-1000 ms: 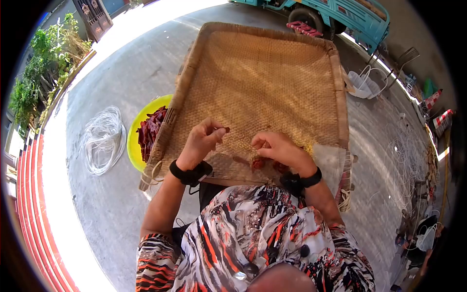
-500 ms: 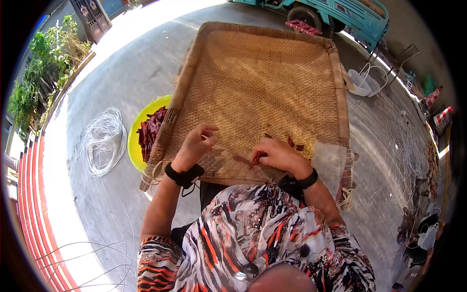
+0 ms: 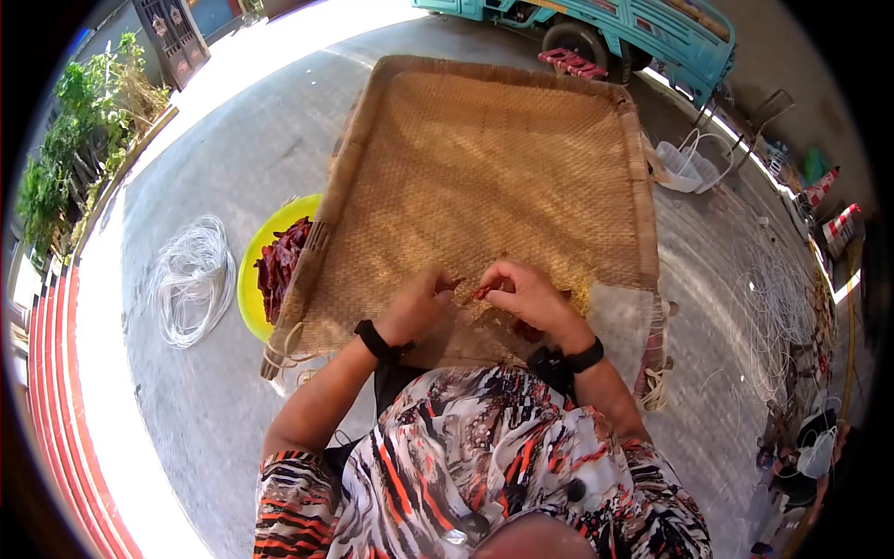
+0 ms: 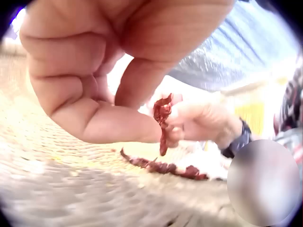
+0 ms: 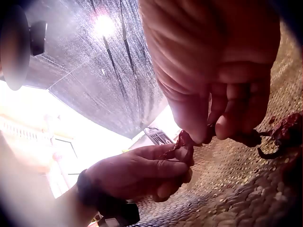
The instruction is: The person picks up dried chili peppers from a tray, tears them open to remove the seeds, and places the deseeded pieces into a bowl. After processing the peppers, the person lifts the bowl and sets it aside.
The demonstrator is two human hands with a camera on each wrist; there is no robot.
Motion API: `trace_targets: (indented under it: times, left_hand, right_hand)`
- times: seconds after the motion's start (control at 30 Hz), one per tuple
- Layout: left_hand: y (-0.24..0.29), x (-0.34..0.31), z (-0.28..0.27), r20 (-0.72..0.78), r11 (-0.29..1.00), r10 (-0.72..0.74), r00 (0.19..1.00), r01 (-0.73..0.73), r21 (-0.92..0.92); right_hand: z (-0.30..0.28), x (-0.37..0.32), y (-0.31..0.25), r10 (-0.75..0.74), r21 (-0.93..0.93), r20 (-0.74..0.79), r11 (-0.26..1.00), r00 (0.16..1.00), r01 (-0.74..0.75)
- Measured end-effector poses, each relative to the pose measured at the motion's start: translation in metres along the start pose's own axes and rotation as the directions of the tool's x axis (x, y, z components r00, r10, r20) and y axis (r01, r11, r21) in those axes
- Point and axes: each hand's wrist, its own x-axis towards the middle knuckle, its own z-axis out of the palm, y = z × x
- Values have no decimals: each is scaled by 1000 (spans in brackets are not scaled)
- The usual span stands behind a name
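Note:
Over the near part of a woven tray (image 3: 494,158), both hands work close together. My left hand (image 3: 414,309) pinches a small dark red pepper piece (image 3: 456,282) between thumb and finger; the right wrist view shows its red bit (image 5: 182,140) at the fingertips. Just to the right, my right hand (image 3: 533,296) grips a dried red pepper (image 3: 481,293) with curled fingers. Beneath the hands, more dried pepper (image 4: 175,170) lies on the weave, and a dark red clump (image 5: 286,132) rests beside my right hand. Yellow seeds (image 3: 579,296) are scattered near it.
Left of the tray stands a yellow-green basin (image 3: 251,289) of dried red peppers (image 3: 279,265), with a coil of white cord (image 3: 194,279) farther left. A translucent sheet (image 3: 619,321) covers the tray's near right corner. A white basket (image 3: 684,168) and turquoise vehicle (image 3: 680,47) stand beyond.
My left hand has moved right and closed on a small pepper piece, beside my right hand. The right hand has lifted its pepper slightly away from the near edge.

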Motion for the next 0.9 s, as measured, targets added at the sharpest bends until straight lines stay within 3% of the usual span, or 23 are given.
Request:
trace_targets:
  times: [0.07,0.17,0.27,0.37,0.53,0.63,0.77,0.83,0.9]
  left_hand:
    - [10,1,-3,44,877,-101,994,110,-467]
    - [31,4,-10,270,754,-145,952,283,-593]
    - [2,8,9,192,884,20,981,72,-461]
    - [1,7,8,206,777,-12,978,139,-613]
    - [1,1,-2,135,741,-88,987,155,-653]
    - [16,-2,-3,178,755,-73,981,171,-633]
    - [22,0,2,264,767,-26,964,189,-613]
    - [18,1,6,231,785,0,973,143,-603]
    - [17,1,4,189,774,-12,982,129,-620]
  right_hand:
    - [2,2,-1,-36,-2,-5,999,999,36]
    - [8,4,-3,-66,4,1,998,998,66]
    - [10,4,-8,-10,98,32,995,999,7]
    - [14,6,0,23,187,26,982,999,-27]
    - [11,10,11,92,357,-94,933,991,-53]
    - [11,9,-6,80,557,16,827,997,-75]
    - [9,8,-5,54,563,56,823,997,-76]
    - [8,8,-2,16,581,64,812,998,-51]
    - [3,5,-10,73,507,29,858,997,-78]
